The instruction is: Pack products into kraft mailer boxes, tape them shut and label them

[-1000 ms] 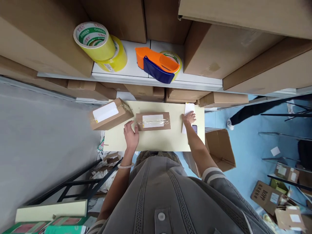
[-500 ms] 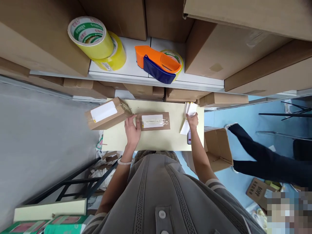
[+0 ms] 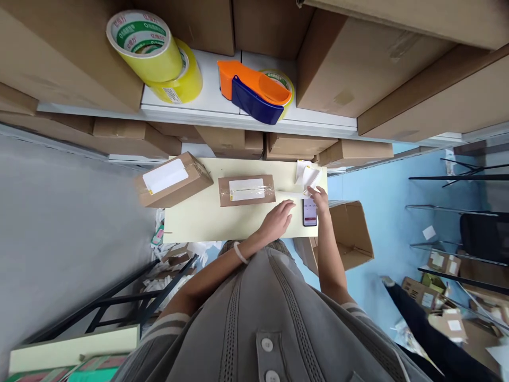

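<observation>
A small taped cardboard box [image 3: 246,190] with a white label lies in the middle of the cream table [image 3: 207,223]. A larger labelled box [image 3: 170,180] overhangs the table's left end. My left hand [image 3: 278,220] reaches across to the right, fingers stretched out, beside a phone [image 3: 309,212] and just below a white strip [image 3: 292,194] lying on the table. My right hand [image 3: 320,197] pinches a white label sheet [image 3: 308,176] at the table's far right corner, just above the phone.
On the white shelf [image 3: 222,114] above stand yellow tape rolls [image 3: 147,48] and an orange-and-blue tape dispenser [image 3: 254,93], between stacked cartons. An open cardboard box [image 3: 352,236] sits right of the table. Another person's leg [image 3: 421,323] shows at the lower right. A black metal frame [image 3: 131,300] stands at the lower left.
My left hand left the small box's left end and swung right toward the phone. My right hand lifted the label sheet off the phone. The other person walked toward the lower right.
</observation>
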Action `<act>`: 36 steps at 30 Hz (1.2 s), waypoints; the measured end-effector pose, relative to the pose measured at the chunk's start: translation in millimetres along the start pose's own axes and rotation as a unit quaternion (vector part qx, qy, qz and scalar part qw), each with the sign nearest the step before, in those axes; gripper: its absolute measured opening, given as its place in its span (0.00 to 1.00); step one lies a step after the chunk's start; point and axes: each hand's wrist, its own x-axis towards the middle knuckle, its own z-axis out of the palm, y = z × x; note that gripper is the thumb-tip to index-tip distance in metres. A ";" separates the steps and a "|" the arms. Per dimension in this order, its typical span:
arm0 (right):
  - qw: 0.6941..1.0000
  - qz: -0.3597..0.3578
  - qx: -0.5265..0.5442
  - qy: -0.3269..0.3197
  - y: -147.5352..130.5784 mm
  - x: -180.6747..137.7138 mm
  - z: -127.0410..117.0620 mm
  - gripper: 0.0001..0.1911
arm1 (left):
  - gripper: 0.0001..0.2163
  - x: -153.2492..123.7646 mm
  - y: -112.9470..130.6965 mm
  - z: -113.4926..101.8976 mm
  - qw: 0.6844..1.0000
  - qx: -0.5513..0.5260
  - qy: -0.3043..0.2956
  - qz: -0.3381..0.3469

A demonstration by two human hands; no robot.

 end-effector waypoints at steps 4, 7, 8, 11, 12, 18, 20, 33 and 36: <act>1.000 0.001 0.004 -0.008 -2.0 -26.9 -11.1 0.37 | 0.24 27.2 -4.6 34.6 0.997 0.071 -0.006 -0.010; 1.000 0.007 0.001 -0.010 -2.4 -42.4 -19.6 0.38 | 0.22 42.5 -10.5 43.8 0.995 0.087 -0.033 -0.030; 1.000 0.008 -0.003 -0.011 -2.4 -46.9 -22.4 0.37 | 0.20 45.5 -11.6 44.2 0.994 0.084 -0.050 -0.037; 1.000 0.010 -0.013 -0.021 -2.3 -57.3 -29.5 0.35 | 0.13 48.4 -11.2 42.0 0.991 0.054 -0.100 -0.069; 1.000 0.012 -0.012 -0.025 -2.1 -59.4 -31.0 0.34 | 0.12 47.9 -10.4 41.1 0.990 0.039 -0.109 -0.085; 0.993 0.045 0.078 -0.079 6.2 -56.3 -25.8 0.23 | 0.13 41.1 -19.6 44.9 0.977 -0.098 -0.090 -0.166; 0.987 0.086 0.117 -0.073 11.8 -54.4 -19.5 0.21 | 0.13 38.2 -27.5 47.8 0.967 -0.172 -0.077 -0.173; 0.956 0.092 0.204 -0.191 15.0 -80.3 2.5 0.15 | 0.13 13.3 -32.0 53.0 0.929 -0.295 -0.111 -0.193; 0.960 0.090 0.208 -0.164 17.6 -82.0 5.4 0.12 | 0.15 9.3 -28.3 51.0 0.948 -0.241 -0.095 -0.185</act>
